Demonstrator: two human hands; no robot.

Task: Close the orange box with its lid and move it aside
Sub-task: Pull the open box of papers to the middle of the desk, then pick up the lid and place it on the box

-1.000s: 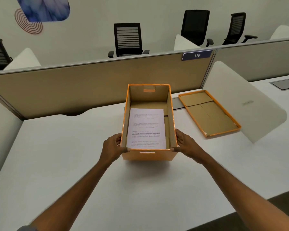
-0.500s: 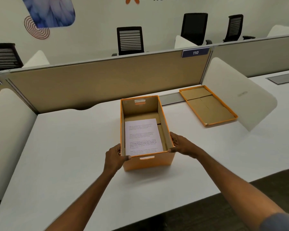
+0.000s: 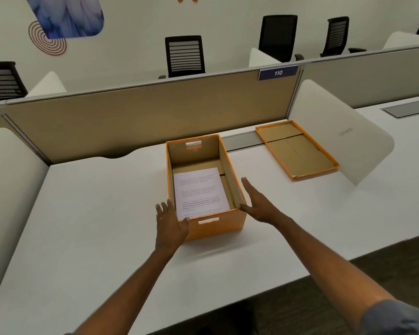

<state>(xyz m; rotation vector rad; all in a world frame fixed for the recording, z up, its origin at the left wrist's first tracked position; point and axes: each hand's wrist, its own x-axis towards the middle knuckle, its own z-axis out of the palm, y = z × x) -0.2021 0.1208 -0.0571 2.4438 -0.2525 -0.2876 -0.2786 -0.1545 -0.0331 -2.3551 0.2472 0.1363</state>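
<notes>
the box (image 3: 215, 226) stands open on the desk (image 3: 94, 226), a printed sheet (image 3: 200, 192) lying flat inside. the left hand (image 3: 169, 223) is at the box's near left corner, fingers spread, thumb on the front rim. the right hand (image 3: 259, 204) is flat and open along the box's right wall, gripping nothing. the lid (image 3: 296, 148) lies upside down, back and right of the box, well apart.

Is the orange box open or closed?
Open. The orange box has no top on it, so the printed paper inside shows. Its lid lies upside down on the desk.
</notes>
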